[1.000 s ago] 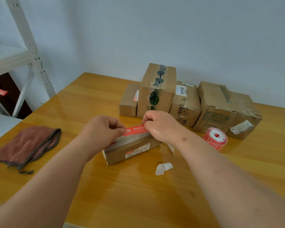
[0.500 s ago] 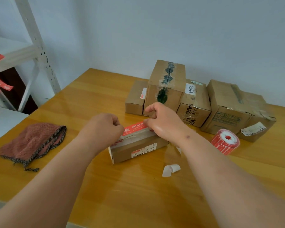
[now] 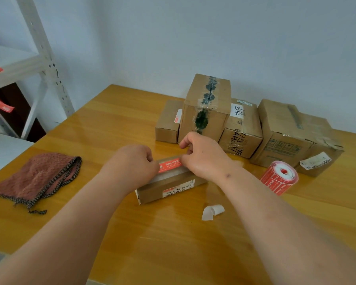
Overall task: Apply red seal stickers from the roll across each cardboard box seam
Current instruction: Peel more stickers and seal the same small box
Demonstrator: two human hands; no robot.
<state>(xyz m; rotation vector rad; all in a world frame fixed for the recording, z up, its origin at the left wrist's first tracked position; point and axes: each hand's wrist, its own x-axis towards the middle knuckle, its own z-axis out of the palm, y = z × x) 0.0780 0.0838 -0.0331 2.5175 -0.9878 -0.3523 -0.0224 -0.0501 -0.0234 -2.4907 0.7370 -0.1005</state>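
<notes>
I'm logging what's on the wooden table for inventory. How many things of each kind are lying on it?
Cardboard boxes: 6, one under the hands, five in the back row
Red seal sticker rolls: 1
Loose red seal stickers: 1
Brown cloths: 1
White backing paper scraps: 1
Total: 10

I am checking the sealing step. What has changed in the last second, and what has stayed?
Little changed. Both hands, left and right, still pinch the ends of the red sticker over the small box, now lower on its top. The roll and cloth stayed put.
</notes>
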